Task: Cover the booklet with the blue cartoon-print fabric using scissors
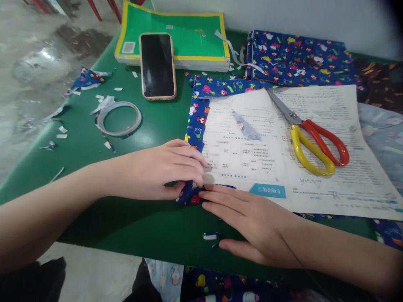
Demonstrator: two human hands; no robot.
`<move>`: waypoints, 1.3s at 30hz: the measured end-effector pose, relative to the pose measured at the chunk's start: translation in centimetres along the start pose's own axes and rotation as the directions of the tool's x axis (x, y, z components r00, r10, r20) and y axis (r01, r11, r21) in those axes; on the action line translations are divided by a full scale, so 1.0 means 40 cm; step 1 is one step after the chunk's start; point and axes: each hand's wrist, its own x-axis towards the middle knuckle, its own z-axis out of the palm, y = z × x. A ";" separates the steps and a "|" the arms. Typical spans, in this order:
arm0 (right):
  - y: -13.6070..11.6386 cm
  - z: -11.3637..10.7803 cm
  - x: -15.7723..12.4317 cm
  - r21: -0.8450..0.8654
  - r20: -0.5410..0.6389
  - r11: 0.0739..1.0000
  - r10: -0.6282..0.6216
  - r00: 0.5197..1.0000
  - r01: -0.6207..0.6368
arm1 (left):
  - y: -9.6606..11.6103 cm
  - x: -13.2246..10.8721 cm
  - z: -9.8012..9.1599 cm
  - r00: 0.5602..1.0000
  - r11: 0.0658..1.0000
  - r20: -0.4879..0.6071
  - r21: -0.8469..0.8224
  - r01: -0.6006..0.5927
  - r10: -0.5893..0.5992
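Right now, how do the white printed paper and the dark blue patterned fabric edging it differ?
The white printed paper shows text and diagrams; the dark blue patterned fabric shows colourful figures. The paper looks broad; the fabric shows as narrow strips. Both lie on the green table.

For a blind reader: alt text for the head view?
Left hand and right hand touch blue cloth at a corner of a printed sheet. Scissors lie on it; tape lies on the green table, near a phone.
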 end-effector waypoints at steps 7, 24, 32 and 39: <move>0.005 0.003 0.026 -0.013 -0.039 1.000 0.012 0.999 -0.012 | -0.004 0.003 -0.003 0.996 1.000 0.093 0.026 0.001 -0.003; 0.025 0.031 0.063 -0.066 -0.060 0.997 -0.036 0.998 0.033 | -0.006 0.006 -0.009 0.995 0.999 0.101 0.042 -0.028 0.024; 0.023 0.037 0.078 -0.091 -0.073 0.996 -0.031 0.997 0.025 | 0.002 0.012 -0.004 0.997 1.000 0.072 -0.017 0.016 -0.015; 0.029 0.040 0.082 -0.136 -0.121 0.990 -0.053 0.991 0.036 | 0.011 0.006 -0.026 0.996 0.999 0.084 -0.049 0.007 -0.003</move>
